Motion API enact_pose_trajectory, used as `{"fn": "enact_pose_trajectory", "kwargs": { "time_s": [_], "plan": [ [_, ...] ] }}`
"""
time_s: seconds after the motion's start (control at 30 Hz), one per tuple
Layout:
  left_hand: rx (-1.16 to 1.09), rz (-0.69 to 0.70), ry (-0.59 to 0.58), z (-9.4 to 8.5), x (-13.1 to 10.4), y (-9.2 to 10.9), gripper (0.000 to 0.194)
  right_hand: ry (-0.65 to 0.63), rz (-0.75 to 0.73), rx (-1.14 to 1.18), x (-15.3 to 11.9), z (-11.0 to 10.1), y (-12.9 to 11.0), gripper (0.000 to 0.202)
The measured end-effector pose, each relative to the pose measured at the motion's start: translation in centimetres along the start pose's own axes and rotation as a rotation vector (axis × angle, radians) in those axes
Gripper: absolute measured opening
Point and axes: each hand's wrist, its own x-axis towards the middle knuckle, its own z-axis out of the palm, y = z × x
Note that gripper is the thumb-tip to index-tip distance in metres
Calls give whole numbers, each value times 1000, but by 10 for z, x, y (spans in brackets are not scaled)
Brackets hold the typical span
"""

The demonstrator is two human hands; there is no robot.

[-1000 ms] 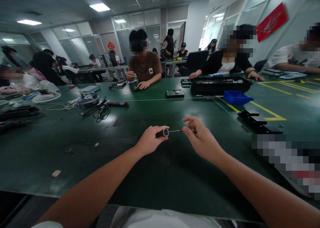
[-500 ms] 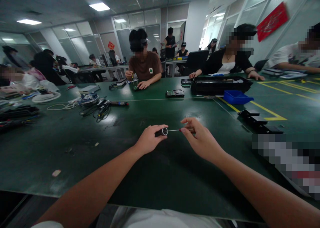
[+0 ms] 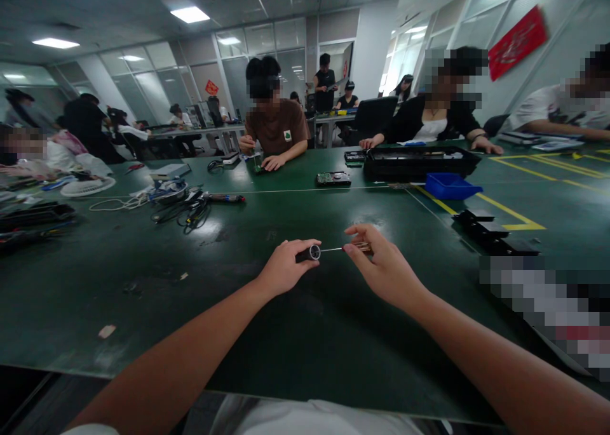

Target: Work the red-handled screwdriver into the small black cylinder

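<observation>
1. The left hand [image 3: 281, 270] is gripping a dark cylinder [image 3: 304, 256], and its pale-rimmed end is facing the camera!
2. Over on the right, the right hand [image 3: 384, 262] is closing around a screwdriver [image 3: 332, 249], pointing its shaft at that rim.
3. Both hands are working above the green counter [image 3: 157, 282]; I'm not seeing whether the cylinder is touching it.
4. Progress? The work is looking partway: the tool is lining up, but whether anything is turning isn't showing.

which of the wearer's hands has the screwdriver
The right hand: it holds the screwdriver, whereas the left hand grips a black cylindrical part with a pale-rimmed end.
</observation>
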Motion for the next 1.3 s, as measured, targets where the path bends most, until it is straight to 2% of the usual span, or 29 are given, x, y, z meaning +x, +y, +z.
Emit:
{"fn": "enact_pose_trajectory", "kwargs": {
  "time_s": [0.2, 0.33, 0.53, 0.7, 0.9, 1.1, 1.3],
  "plan": [
    [7, 18, -17, 2, -1, -1, 39, -22, 73, -28, 2, 0, 3, 34],
    [15, 7, -13, 2, -1, -1, 39, -17, 41, -58, 2, 1, 3, 28],
    [8, -5, -16, 1, 0, 0, 39, 36, 22, 26, 2, 3, 5, 26],
    [6, 13, -29, 3, -1, 0, 39, 5, 58, 4, 2, 2, 7, 34],
    [26, -8, -27, 1, -1, 1, 39, 16, 13, 13, 0, 0, 4, 26],
    [15, 8, -36, 1, -1, 2, 38, -13, 83, 9, 1, 0, 2, 31],
    [12, -7, -3, 1, 0, -1, 39, 34, 1, 78, 0, 3, 4, 24]
  ]
}}
